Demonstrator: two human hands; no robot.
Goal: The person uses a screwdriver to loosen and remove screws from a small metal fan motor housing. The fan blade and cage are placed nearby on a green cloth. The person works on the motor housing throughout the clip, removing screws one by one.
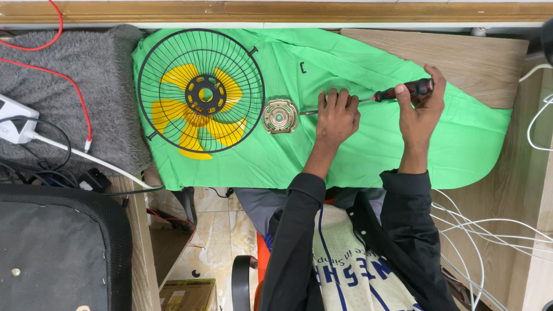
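Note:
My right hand [419,109] grips the red and black handle of a screwdriver [403,91]. Its thin metal shaft runs left, passes under the fingers of my left hand [336,115], and its tip reaches a round brass-coloured metal plate [280,116]. My left hand rests on the green cloth [368,155] with fingers curled over the shaft. Left of the plate lies a black wire fan guard [201,91] on top of a yellow fan blade [178,109].
A grey fluffy mat [86,86] with red wires [80,98] lies at the left, beside a white power adapter [14,124] and cable. White cables [489,230] hang at the right. A wooden board [478,63] shows beyond the cloth. A black chair [52,247] stands lower left.

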